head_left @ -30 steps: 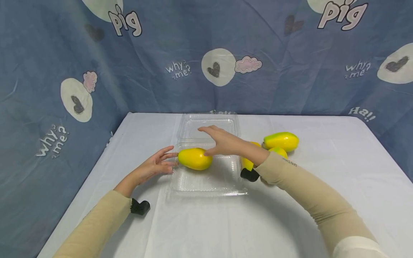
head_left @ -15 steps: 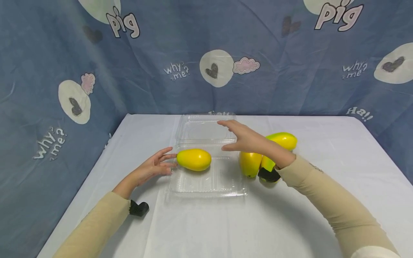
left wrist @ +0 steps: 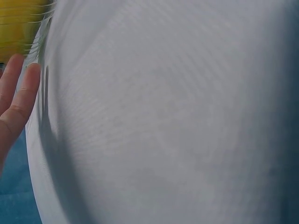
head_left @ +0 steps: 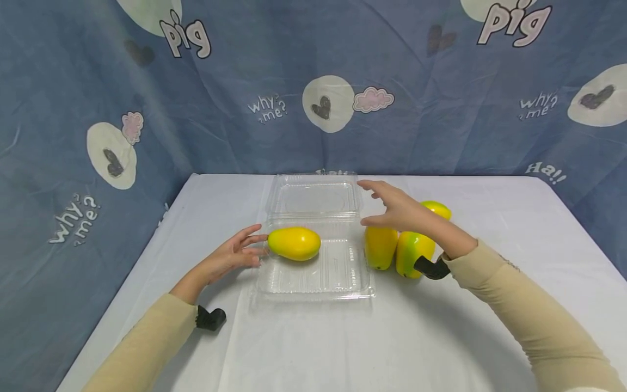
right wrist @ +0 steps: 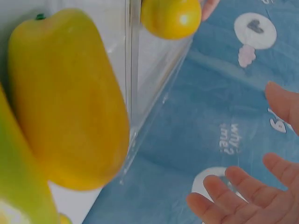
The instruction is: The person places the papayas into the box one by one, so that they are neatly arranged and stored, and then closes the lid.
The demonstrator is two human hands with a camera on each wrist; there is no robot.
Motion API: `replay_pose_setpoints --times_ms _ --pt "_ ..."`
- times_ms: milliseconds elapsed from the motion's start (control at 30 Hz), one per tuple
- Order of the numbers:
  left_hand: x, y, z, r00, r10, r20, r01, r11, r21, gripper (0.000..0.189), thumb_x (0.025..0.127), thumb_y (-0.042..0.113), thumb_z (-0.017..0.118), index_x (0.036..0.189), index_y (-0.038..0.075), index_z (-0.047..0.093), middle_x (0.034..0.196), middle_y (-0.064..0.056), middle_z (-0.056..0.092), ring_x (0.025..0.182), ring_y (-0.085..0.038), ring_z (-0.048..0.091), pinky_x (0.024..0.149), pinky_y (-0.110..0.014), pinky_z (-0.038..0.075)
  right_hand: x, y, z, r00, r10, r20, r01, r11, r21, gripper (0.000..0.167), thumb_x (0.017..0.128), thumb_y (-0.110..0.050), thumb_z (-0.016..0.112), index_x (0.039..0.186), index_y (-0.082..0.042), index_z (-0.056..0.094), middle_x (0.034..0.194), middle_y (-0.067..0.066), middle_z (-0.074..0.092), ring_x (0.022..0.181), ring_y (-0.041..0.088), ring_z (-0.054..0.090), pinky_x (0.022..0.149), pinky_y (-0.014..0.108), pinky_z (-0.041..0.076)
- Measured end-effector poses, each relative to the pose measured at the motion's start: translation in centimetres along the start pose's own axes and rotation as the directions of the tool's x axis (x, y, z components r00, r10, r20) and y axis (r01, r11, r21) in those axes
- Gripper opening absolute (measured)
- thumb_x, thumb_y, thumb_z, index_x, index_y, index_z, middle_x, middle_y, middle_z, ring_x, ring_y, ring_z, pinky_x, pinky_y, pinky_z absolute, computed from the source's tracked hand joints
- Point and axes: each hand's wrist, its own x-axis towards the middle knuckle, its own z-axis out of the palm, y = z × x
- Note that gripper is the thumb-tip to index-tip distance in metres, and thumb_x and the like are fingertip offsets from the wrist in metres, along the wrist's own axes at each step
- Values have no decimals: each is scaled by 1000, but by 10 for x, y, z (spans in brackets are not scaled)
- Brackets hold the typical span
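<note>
tablecloth [head_left: 313,343] is topped by a tray [head_left: 338,272], one fruit [head_left: 294,243] laid at its ten o'clock; loading seems begun; left hand [head_left: 232,253] and right hand [head_left: 399,209] are spread wide; three-o'clock fruits [head_left: 380,249] presumably must be gripped.

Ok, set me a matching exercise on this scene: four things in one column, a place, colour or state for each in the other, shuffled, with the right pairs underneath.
Column one
1. Left hand
2. Right hand
3. Clear container
4. Backdrop

Column two
A. Blue, with printed words
B. At the end of the lone yellow fruit
C. Open, its lid laid back
D. By the group of fruits beside the container

Right pairs
1-B
2-D
3-C
4-A
</note>
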Motion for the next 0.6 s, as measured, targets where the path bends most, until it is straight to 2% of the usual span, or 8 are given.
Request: replay_pose_setpoints --times_ms 33,233,267,600 --pt "0 0 0 1000 -1 -1 1 1000 -1 79 86 5 58 148 15 9 149 -16 21 128 -36 36 89 -31 47 -2 2 -2 1000 10 -1 -10 1000 11 78 80 -20 70 143 -9 26 144 15 31 123 34 39 93 51 41" --pt "-1 0 1 1000 2 -5 -2 1000 -3 78 86 2 55 148 15 8 149 -17 21 128 -38 35 89 -31 47 -10 10 -16 999 51 -13 -50 997 54 77 81 -23 69 144 -11 26 144 14 31 124 32 37 96 51 39" --pt "-1 0 1 1000 4 -5 -4 1000 -3 78 86 2 55 148 14 8 149 -17 21 128 -38 35 89 -31 47 -11 11 -18 998 51 -20 -50 997 53 76 82 -23 69 143 -11 26 144 15 32 124 32 38 98 51 36" --pt "-1 1 1 1000 4 -3 -4 1000 13 78 86 3 56 148 15 9 149 -17 21 128 -38 36 89 -31 47 -21 20 -40 992 73 -100 -71 997 26 76 82 -22 69 142 -7 27 143 16 33 122 33 39 98 51 35"
